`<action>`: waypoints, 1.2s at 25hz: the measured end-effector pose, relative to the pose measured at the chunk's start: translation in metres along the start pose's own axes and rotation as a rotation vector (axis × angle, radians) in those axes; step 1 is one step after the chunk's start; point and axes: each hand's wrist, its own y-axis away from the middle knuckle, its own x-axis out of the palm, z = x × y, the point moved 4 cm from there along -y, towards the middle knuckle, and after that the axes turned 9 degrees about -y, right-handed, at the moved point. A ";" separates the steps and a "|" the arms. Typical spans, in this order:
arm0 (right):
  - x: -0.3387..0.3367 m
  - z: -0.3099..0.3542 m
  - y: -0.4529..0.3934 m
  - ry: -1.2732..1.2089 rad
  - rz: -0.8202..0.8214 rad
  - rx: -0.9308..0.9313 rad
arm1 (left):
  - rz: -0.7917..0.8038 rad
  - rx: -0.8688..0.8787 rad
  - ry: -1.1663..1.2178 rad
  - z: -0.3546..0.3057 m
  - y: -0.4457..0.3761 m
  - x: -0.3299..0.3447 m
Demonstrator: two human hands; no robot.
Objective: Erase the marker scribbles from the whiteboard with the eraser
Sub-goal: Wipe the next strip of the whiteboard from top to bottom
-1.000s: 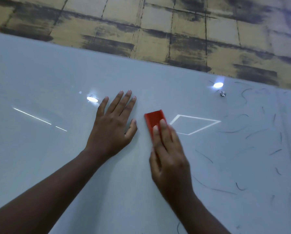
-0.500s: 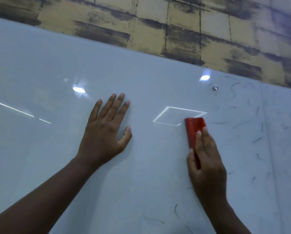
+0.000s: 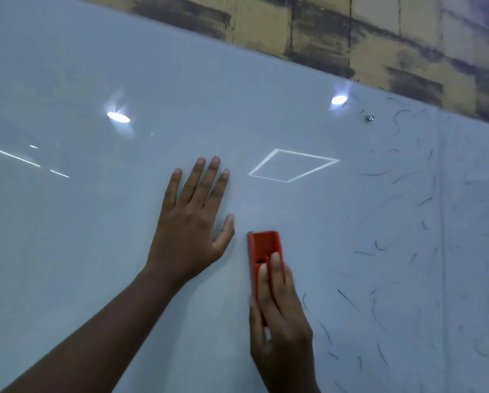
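My right hand (image 3: 280, 330) has its fingers laid along the eraser (image 3: 263, 251) with the thumb curled round its edge, and it has swept back from the marks to just right of my left hand (image 3: 189, 222), which stays flat with fingers straight on the board (image 3: 96, 80). That pass left this patch clean, so I judge the scribbles (image 3: 402, 177) well right of the eraser come next. The glossy board mirrors ceiling lights, a stud (image 3: 369, 117) near its top edge, stained wall (image 3: 379, 38) above.

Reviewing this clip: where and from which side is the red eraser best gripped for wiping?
Probably its lower half, from below: the eraser stands lengthwise on the whiteboard, and the right hand grips it there, fingers along its back, thumb on the left edge.
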 end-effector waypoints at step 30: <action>-0.043 -0.018 0.106 -0.021 0.242 0.060 | 0.113 -0.144 -0.045 -0.060 0.159 -0.007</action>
